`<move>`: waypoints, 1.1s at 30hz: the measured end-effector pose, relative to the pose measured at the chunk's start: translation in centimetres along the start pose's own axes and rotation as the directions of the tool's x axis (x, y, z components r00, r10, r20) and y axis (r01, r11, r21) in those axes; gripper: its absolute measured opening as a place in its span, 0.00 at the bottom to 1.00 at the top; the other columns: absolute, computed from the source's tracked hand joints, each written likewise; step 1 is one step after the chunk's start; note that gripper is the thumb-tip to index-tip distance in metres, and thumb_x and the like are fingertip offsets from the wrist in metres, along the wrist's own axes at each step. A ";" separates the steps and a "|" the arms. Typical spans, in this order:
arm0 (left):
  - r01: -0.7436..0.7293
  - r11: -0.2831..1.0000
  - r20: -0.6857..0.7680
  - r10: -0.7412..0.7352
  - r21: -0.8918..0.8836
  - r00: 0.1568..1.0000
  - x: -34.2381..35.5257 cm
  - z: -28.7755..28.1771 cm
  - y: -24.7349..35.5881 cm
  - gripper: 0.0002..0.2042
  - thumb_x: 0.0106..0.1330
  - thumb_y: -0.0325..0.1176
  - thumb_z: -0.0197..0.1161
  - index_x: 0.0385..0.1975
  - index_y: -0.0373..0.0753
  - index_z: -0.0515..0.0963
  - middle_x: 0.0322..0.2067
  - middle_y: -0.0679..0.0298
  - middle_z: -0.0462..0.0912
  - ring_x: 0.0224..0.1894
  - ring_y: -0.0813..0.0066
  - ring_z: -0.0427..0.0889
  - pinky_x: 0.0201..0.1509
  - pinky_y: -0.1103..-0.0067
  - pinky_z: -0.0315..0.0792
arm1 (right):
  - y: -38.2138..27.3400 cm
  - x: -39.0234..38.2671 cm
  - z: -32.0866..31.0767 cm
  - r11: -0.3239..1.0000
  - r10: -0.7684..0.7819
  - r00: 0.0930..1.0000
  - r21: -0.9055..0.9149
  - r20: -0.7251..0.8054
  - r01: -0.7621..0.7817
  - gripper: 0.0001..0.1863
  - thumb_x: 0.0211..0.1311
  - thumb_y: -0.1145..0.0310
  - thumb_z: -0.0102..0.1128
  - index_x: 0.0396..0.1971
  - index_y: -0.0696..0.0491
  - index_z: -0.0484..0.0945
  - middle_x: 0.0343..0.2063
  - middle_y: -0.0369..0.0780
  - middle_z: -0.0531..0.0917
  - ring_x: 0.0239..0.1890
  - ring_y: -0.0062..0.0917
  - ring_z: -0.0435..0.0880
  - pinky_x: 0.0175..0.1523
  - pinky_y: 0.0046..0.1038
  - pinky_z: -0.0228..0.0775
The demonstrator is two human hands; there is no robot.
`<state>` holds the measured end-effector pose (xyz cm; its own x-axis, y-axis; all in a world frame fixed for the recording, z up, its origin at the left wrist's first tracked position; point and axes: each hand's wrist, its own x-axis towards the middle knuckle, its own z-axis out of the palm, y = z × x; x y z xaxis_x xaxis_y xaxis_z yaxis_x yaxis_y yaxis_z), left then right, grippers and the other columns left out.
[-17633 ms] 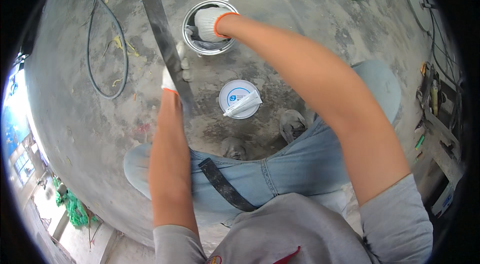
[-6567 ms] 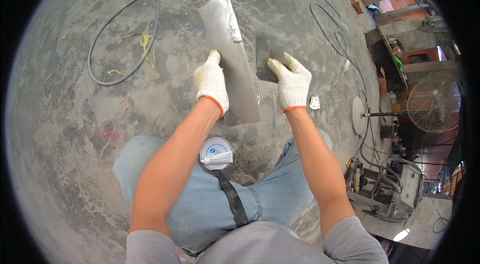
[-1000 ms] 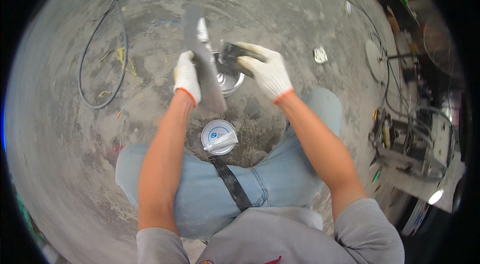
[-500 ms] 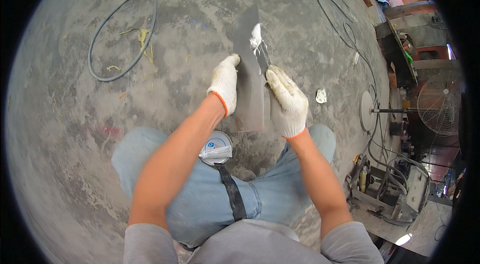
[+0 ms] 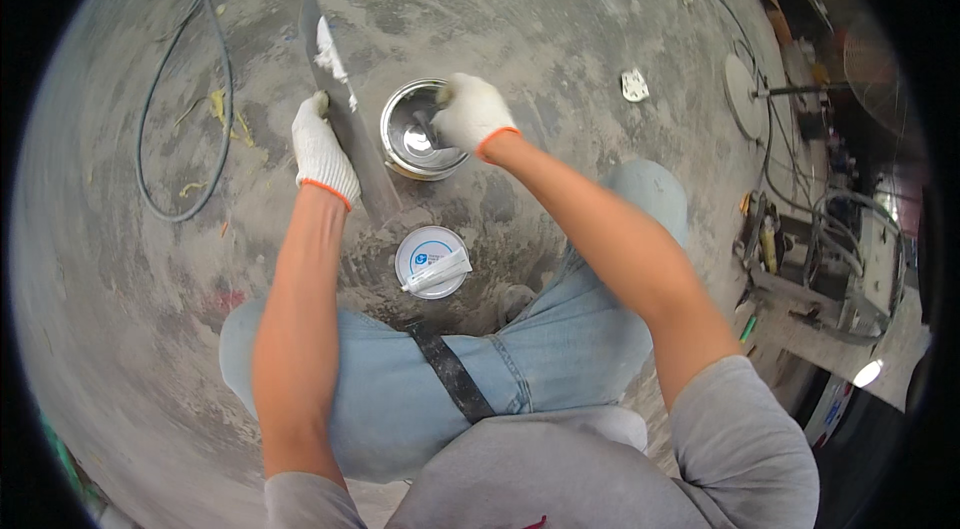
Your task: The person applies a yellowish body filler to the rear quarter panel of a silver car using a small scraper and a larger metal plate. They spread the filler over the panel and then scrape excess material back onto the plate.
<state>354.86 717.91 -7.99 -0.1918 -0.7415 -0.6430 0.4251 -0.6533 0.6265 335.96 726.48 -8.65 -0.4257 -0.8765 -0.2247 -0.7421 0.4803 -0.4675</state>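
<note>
My left hand (image 5: 323, 151), in a white knitted glove with an orange cuff, is closed on the edge of a long flat grey panel (image 5: 365, 159). White paste (image 5: 328, 51) lies in a strip along the panel's far part. To its right stands an open metal tin (image 5: 395, 154), shiny inside. My right hand (image 5: 474, 115), gloved the same way, is over the tin's right rim, closed on a scraper (image 5: 428, 129) whose dark blade reaches inside. Its handle is hidden by the glove. Nearer me, a white tube (image 5: 438, 274) lies on a round white lid (image 5: 412, 247).
A grey hose (image 5: 140, 149) loops on the concrete floor at the left, beside yellow scraps (image 5: 222, 114). A small white piece (image 5: 634, 86) lies right of the tin. Farther right are a fan's round base (image 5: 743, 99), cables and a metal machine (image 5: 840, 269).
My right hand has left the panel and reached with the scraper into the tin, which now shows. My left hand has carried the panel to the left. The view has shifted.
</note>
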 end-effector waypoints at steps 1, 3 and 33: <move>0.004 1.000 0.008 -0.004 0.020 1.000 0.3 -0.2 -0.6 0.15 0.76 0.45 0.51 0.39 0.43 0.80 0.32 0.61 0.83 0.30 0.67 0.80 0.34 0.72 0.75 | -0.3 0.5 0.8 0.993 -0.026 0.994 -0.114 0.104 0.038 0.13 0.58 0.66 0.68 0.41 0.55 0.88 0.44 0.49 0.90 0.48 0.46 0.89 0.52 0.41 0.82; 0.048 0.998 -0.006 -0.048 0.039 0.999 0.5 -0.7 -1.6 0.15 0.75 0.48 0.50 0.34 0.45 0.76 0.27 0.62 0.80 0.25 0.69 0.77 0.28 0.74 0.70 | -0.6 1.3 2.2 0.943 -0.154 0.971 -0.266 0.183 0.200 0.13 0.59 0.69 0.64 0.43 0.52 0.89 0.44 0.47 0.90 0.49 0.44 0.90 0.53 0.42 0.83; 0.239 0.965 -0.023 -0.238 0.103 0.971 1.3 -0.5 -4.6 0.23 0.76 0.56 0.46 0.23 0.45 0.65 0.23 0.61 0.71 0.27 0.63 0.76 0.30 0.68 0.71 | -1.9 4.3 3.1 0.722 -0.284 0.641 -0.280 0.713 0.632 0.16 0.59 0.66 0.61 0.43 0.55 0.90 0.44 0.52 0.90 0.47 0.47 0.90 0.51 0.43 0.81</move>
<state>353.11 719.99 -11.96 -0.2670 -0.5606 -0.7838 0.2731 -0.8241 0.4963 337.08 721.68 -11.38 0.3074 -0.7214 -0.6206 -0.9503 -0.1985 -0.2400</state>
